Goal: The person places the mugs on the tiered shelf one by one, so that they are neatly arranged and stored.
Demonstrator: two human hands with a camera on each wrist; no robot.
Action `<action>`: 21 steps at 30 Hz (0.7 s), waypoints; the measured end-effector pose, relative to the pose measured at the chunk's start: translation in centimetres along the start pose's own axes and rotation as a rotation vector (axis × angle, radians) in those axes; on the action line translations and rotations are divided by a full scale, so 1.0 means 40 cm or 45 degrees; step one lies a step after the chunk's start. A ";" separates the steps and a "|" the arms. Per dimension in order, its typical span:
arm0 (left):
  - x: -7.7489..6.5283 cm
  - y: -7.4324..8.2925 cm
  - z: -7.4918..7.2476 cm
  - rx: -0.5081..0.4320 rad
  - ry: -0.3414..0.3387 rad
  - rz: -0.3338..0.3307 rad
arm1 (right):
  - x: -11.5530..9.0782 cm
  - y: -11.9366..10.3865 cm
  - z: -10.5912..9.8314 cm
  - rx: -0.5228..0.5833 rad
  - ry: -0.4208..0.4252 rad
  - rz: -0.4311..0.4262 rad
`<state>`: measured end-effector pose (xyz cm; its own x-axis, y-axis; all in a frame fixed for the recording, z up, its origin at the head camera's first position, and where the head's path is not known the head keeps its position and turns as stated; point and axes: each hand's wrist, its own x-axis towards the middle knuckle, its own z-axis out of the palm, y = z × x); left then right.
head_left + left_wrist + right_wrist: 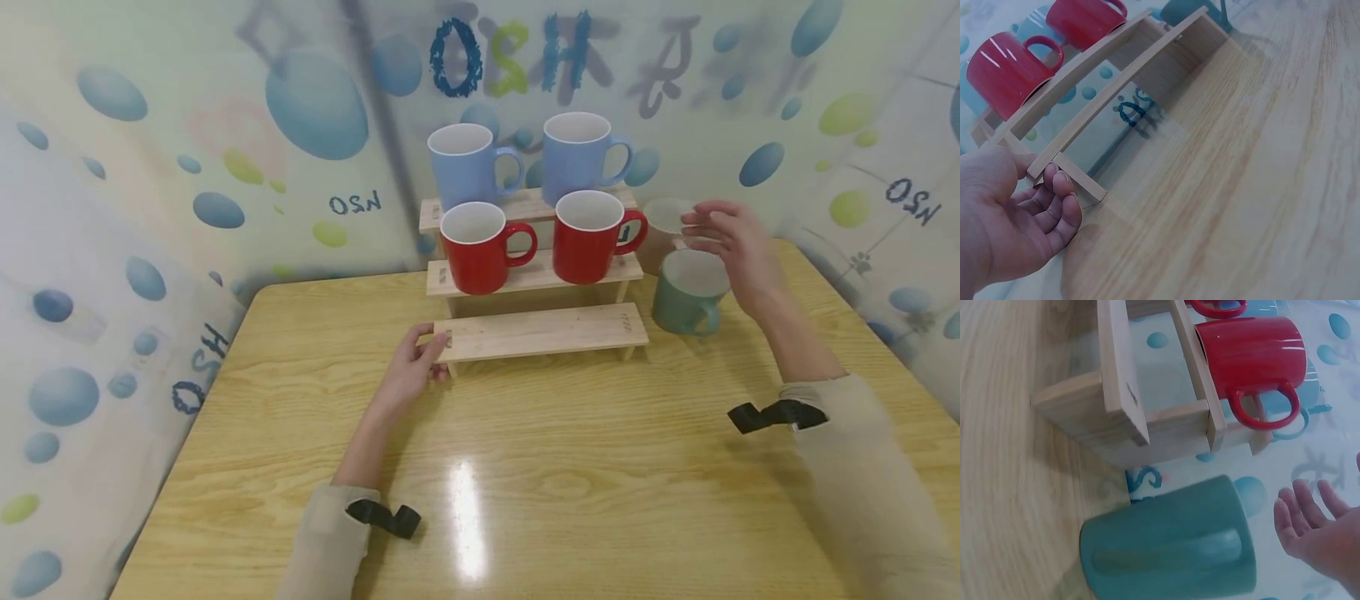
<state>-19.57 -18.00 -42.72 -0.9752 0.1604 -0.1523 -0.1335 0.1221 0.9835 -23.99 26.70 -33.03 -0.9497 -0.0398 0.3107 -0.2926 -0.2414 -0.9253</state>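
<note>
A three-tier wooden stand holds two light blue mugs on its top step and two red mugs on the middle one. The lowest step is bare. My left hand pinches that step's left end, thumb above and fingers curled beneath, as the left wrist view also shows. To the right of the stand, a green mug stands upright on the table. Above and beside it is my right hand, fingers loosely extended and holding nothing. Behind the green mug, a brownish mug is partly hidden.
The wood-grain table reaches a patterned backdrop at the back and sides. Black straps are on both sleeves.
</note>
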 end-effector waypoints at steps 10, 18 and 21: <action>-0.001 -0.001 0.000 -0.001 0.006 0.009 | -0.071 -0.011 -0.073 0.158 0.062 -0.087; 0.000 -0.006 -0.001 0.007 0.002 0.004 | -0.110 -0.003 -0.114 0.197 0.057 -0.073; 0.001 -0.005 0.000 -0.001 0.004 0.001 | -0.126 0.007 -0.127 0.212 0.039 -0.046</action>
<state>-19.59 -18.02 -42.94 -0.9759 0.1573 -0.1513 -0.1330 0.1212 0.9837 -19.84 31.74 -35.94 -0.9426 0.0010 0.3338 -0.3063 -0.3999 -0.8638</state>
